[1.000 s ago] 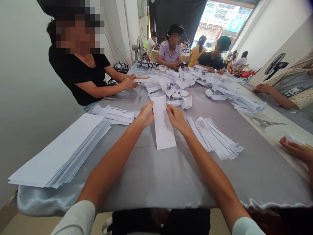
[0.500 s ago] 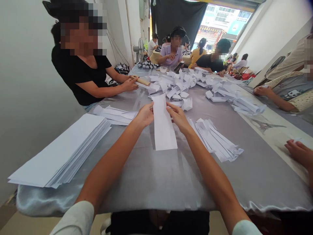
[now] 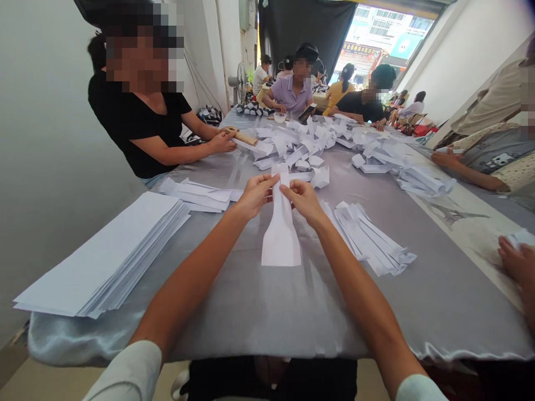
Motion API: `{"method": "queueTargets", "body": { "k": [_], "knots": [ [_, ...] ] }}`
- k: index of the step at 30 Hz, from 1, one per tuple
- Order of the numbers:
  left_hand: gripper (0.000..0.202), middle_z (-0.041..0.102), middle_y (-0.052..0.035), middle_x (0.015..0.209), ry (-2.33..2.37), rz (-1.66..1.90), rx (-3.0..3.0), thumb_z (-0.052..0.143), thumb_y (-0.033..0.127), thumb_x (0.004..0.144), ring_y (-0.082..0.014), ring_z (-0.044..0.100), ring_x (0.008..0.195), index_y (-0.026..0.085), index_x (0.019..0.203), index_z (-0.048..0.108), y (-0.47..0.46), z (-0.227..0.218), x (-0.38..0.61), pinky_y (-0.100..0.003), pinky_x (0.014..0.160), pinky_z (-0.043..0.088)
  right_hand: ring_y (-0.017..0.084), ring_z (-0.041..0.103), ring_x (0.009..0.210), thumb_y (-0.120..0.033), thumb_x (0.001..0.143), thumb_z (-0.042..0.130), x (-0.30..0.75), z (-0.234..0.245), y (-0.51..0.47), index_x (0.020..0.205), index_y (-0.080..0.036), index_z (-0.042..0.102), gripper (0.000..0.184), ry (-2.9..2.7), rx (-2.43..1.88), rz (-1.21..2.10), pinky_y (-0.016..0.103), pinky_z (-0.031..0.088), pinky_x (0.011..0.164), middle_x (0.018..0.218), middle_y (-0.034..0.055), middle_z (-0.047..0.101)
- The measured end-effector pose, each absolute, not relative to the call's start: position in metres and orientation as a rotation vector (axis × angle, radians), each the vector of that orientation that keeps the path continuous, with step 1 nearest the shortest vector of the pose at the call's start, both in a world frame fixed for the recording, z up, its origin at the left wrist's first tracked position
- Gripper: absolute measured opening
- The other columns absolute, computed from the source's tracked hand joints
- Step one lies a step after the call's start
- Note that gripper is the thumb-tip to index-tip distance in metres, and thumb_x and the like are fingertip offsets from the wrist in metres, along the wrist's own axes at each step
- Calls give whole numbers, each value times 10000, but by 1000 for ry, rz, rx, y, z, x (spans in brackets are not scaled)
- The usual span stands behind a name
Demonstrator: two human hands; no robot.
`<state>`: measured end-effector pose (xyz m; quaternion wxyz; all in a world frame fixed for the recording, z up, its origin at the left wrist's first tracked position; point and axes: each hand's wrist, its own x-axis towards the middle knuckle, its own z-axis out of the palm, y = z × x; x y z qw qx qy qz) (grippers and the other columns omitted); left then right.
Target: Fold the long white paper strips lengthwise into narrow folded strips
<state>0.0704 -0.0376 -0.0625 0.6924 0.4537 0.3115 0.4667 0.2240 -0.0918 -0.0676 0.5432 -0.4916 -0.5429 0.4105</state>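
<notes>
A long white paper strip [image 3: 281, 239] lies lengthwise on the grey tablecloth [image 3: 267, 312] in front of me. My left hand [image 3: 253, 195] pinches its far part from the left and my right hand [image 3: 301, 199] pinches it from the right. Between my fingers the strip is squeezed narrow and its long edges curl inward, while its near end stays wide and flat. Both hands are closed on the paper.
A thick stack of flat white sheets [image 3: 104, 256] lies at my left. Folded strips [image 3: 368, 236] are piled at my right, more [image 3: 196, 195] beyond my left hand. A heap of folded paper [image 3: 330, 145] fills the table's far middle. Several people sit around the table; another person's hand [image 3: 518, 259] rests at the right edge.
My hands have drawn together, pressing the far part of the flat strip inward so it is now narrow there. The person on the left lifted a wooden tool.
</notes>
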Motion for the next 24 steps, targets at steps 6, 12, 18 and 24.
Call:
{"method": "queueTargets", "body": {
  "k": [6, 12, 18, 24],
  "knots": [
    [491, 715, -26, 793, 669, 1092, 1069, 980, 476, 653, -138, 670, 682, 172, 816, 631, -38, -64, 70, -270, 674, 521, 125, 538, 554, -679, 767, 792, 224, -66, -92, 668, -235, 500, 541, -1306, -1116, 977, 243, 452, 478, 624, -29, 570],
    [506, 691, -15, 746, 707, 1164, 1121, 980, 500, 646, -113, 630, 620, 164, 799, 634, -37, -64, 69, -234, 597, 489, 133, 573, 609, -695, 807, 754, 223, -64, -96, 735, -228, 548, 515, -1345, -1148, 1047, 250, 476, 523, 702, -15, 615],
    [390, 708, -10, 769, 775, 1321, 984, 902, 412, 798, -119, 651, 622, 176, 854, 597, -33, -62, 72, -241, 618, 536, 123, 532, 554, -624, 851, 754, 224, -66, -97, 977, -243, 614, 425, -1401, -1238, 1098, 238, 376, 486, 710, -33, 633],
    [211, 759, -40, 892, 724, 1434, 809, 709, 339, 989, -189, 779, 876, 216, 979, 537, -30, -58, 76, -307, 800, 610, 150, 583, 646, -515, 887, 738, 221, -64, -100, 1209, -301, 539, 435, -1472, -1290, 887, 259, 429, 585, 799, -49, 658]
  ]
}}
